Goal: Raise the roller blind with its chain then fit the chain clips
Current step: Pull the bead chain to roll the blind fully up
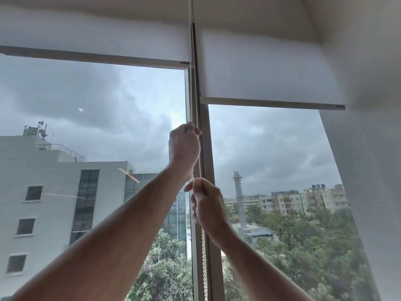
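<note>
A white bead chain (204,255) hangs down along the grey window mullion (207,137). My left hand (184,148) is raised and closed on the chain where it runs up towards the ceiling. Just below it, my right hand (207,205) grips the chain too, pinching it at the top of the fist. The left roller blind (95,38) is rolled high, with its bottom bar near the top of the glass. The right roller blind (267,66) hangs lower, its bottom bar about a third of the way down. No chain clips are visible.
A white wall (368,148) closes in on the right, next to the right pane. Through the glass are a grey building, trees and cloudy sky. The ceiling recess sits above both blinds.
</note>
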